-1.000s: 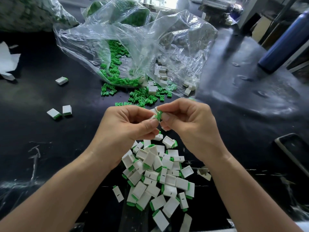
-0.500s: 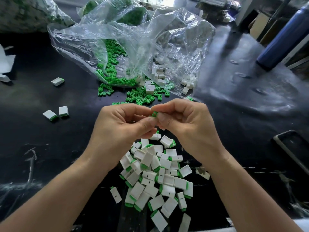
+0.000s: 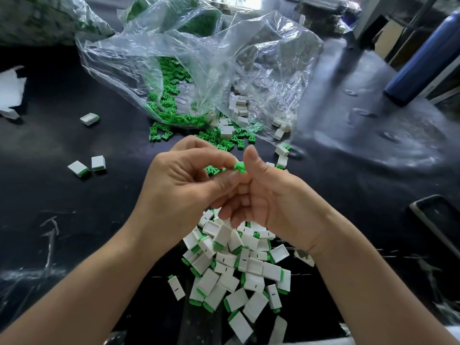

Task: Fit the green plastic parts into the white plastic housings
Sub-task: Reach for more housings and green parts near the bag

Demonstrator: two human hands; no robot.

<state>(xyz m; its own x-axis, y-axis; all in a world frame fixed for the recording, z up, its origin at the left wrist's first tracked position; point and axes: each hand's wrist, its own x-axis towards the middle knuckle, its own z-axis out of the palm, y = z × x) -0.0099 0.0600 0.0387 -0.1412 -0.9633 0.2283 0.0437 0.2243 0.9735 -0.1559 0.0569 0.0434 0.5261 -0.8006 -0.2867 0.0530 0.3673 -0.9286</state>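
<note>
A small green part [image 3: 239, 167] is held just above the table between my two hands. My left hand [image 3: 179, 188] pinches it from the left with thumb and forefinger. My right hand [image 3: 276, 197] has its palm turned toward me, its thumb up against the part's right side and its fingers curled below. No white housing shows in either hand. A heap of white housings with green ends [image 3: 239, 270] lies under my wrists. Loose green parts [image 3: 174, 120] and bare white housings [image 3: 239, 108] spill from a clear plastic bag [image 3: 199, 58] farther back.
Three fitted housings lie apart at the left, one [image 3: 89, 118] farther back and two [image 3: 87, 166] side by side. A blue bottle [image 3: 423, 58] stands at the far right. A dark tray edge [image 3: 435, 220] is at the right, white paper [image 3: 10, 93] at the left edge.
My right hand has rolled palm-up and its thumb now points upward. The white housing seen a second ago between my fingertips is out of sight; only the green part shows.
</note>
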